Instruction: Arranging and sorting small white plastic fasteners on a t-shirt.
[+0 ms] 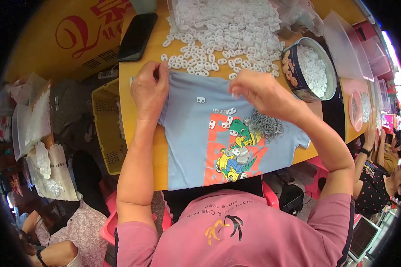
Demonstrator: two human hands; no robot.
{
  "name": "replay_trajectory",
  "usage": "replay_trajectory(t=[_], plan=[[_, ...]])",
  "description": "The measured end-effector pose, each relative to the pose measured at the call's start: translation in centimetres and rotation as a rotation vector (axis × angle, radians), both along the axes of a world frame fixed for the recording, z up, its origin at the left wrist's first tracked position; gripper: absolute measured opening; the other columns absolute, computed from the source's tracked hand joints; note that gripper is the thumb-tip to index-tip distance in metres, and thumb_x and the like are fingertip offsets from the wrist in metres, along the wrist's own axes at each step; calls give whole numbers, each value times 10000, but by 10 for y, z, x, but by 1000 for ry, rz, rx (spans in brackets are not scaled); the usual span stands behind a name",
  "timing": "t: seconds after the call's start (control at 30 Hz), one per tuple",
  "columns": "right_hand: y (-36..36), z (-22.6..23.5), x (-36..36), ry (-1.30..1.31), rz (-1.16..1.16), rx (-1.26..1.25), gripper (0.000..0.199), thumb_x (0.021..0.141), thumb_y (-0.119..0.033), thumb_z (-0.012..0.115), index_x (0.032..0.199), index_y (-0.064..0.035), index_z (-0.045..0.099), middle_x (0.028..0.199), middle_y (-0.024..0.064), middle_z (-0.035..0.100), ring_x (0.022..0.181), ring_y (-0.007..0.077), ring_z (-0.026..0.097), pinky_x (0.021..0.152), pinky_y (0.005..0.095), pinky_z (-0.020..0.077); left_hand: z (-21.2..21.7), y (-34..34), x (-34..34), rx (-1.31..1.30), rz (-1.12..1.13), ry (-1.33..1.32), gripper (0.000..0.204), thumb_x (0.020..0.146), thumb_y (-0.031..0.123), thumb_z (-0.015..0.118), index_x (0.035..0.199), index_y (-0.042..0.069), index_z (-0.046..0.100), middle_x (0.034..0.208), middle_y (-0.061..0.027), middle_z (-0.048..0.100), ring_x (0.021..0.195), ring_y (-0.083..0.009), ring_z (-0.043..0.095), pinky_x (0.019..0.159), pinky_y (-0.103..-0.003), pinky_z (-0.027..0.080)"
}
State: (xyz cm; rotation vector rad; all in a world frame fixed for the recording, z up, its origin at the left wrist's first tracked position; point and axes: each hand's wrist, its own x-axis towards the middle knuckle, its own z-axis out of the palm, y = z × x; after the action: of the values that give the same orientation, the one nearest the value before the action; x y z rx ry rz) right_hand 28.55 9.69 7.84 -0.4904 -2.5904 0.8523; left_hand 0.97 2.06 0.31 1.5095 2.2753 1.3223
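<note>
A blue T-shirt (187,133) with a cartoon print lies flat on the table before me. My left hand (149,89) is closed at its upper left edge, thumb and fingers pressed together; what they pinch is hidden. Over the shirt's upper middle, my right hand (258,91) has its fingers curled into a pinch, and I cannot make out anything in it. Between and below the hands, several small white two-hole plastic pieces (201,100) are scattered on the cloth. A heap of small, thin grey metal pieces (267,125) sits on the shirt below my right wrist.
Many white two-hole pieces (227,31) spread across the far table. A round tin (294,84) of white pieces stands right, near clear plastic bins (343,44). A black phone (138,38) lies far left, a yellow crate (103,129) below the table's left edge. Other people sit on both sides.
</note>
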Motion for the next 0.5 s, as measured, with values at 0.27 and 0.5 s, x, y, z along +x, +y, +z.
replay_trajectory(t=[0.27, 0.5], plan=[[24, -19, 6, -109, -254, 293, 155, 943, -103, 664, 1082, -38, 683, 974, 146, 664, 846, 358, 674, 712, 435, 531, 7, 0, 2, -69, 15, -36, 300, 950, 302, 691, 826, 30, 666, 751, -126, 678, 673, -323, 644, 635, -425, 486], [29, -30, -32, -262, -272, 341, 189, 940, -166, 681, 1100, -66, 703, 1012, 145, 688, 862, 359, 682, 737, 437, 544, 5, -1, 1, -60, 16, -45, 293, 950, 297, 693, 822, 34, 670, 747, -123, 676, 670, -321, 641, 632, -418, 485]])
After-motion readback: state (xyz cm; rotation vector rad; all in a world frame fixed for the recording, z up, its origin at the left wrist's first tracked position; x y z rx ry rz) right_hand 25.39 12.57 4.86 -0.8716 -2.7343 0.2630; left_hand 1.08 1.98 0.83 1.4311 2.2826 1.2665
